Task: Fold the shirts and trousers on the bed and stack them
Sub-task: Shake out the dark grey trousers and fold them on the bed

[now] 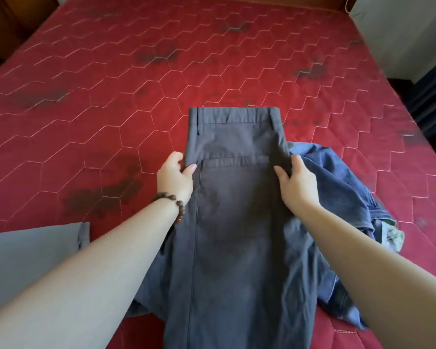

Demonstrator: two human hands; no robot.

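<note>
Grey-blue trousers (237,202) lie lengthwise on the red quilted bed (111,96), folded leg on leg, waistband at the far end. My left hand (175,177), with a bead bracelet on the wrist, pinches the trousers' left edge just below the waistband. At the same height, my right hand (296,180) grips the right edge. A crumpled blue denim shirt (337,187) lies partly under the trousers on the right.
A flat grey garment (23,250) lies at the near left edge of the bed. A small light patterned cloth (393,235) peeks out beside the denim shirt. Dark furniture stands beyond the bed's right side (431,102).
</note>
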